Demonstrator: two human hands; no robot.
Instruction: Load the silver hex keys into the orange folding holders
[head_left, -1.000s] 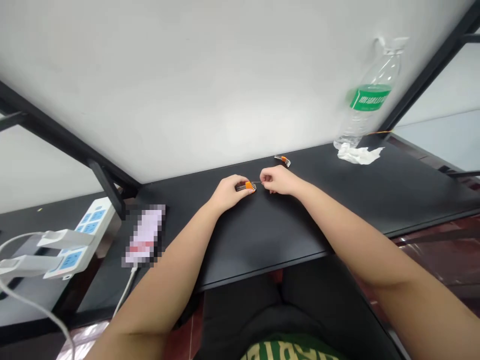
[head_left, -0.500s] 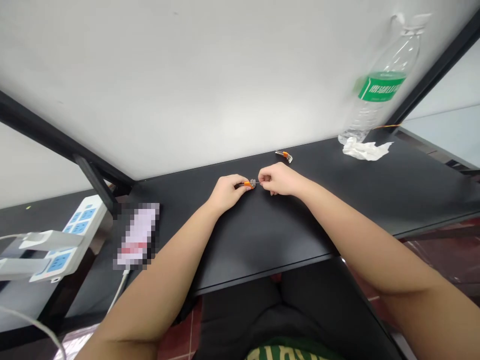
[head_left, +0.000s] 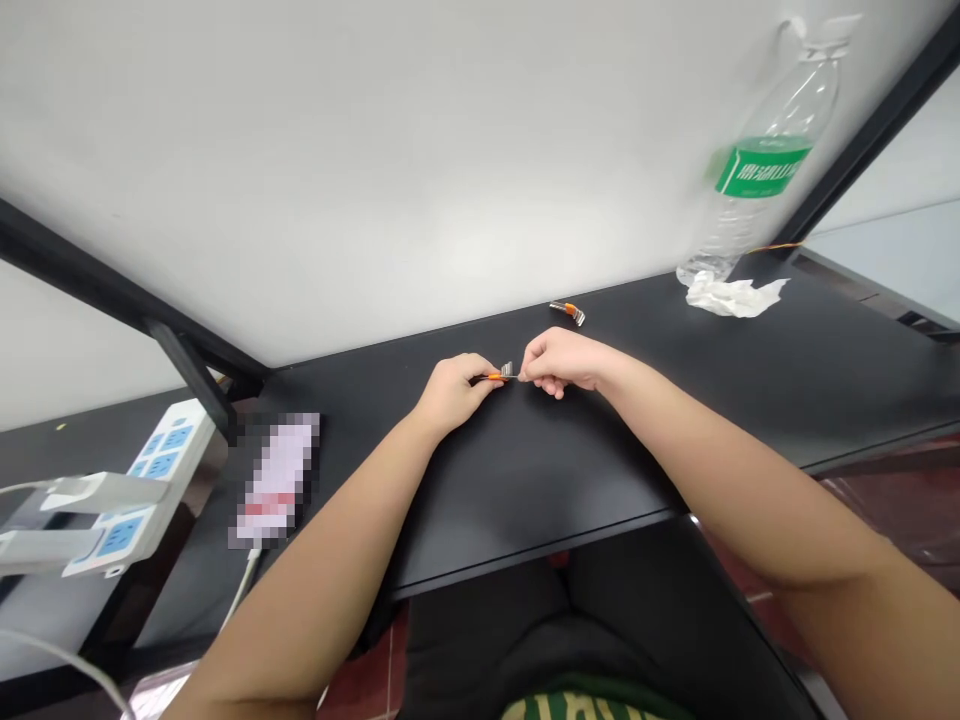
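An orange holder with several metal hex keys [head_left: 495, 377] is pinched between the thumb and fingers of my left hand [head_left: 456, 388], just above the black table. Bent short ends of the keys stick up at its right side. My right hand [head_left: 559, 360] pinches the end of a thin metal hex key [head_left: 514, 377], which runs sideways from the holder to my fingertips. Farther back, close to the wall, lies a second orange hex key set [head_left: 568, 312], touched by neither hand.
A clear plastic bottle [head_left: 761, 170] with a green label stands at the back right, beside a crumpled white tissue [head_left: 735, 296]. To the left are a blurred-out phone [head_left: 277, 475] on a white cable and a white power strip [head_left: 161, 470] with plugs. The table's front edge [head_left: 540, 553] faces my lap.
The hex key set in my left hand has turned, so the bent ends now point up and less orange shows. My right hand has rotated slightly, still pinching the thin key.
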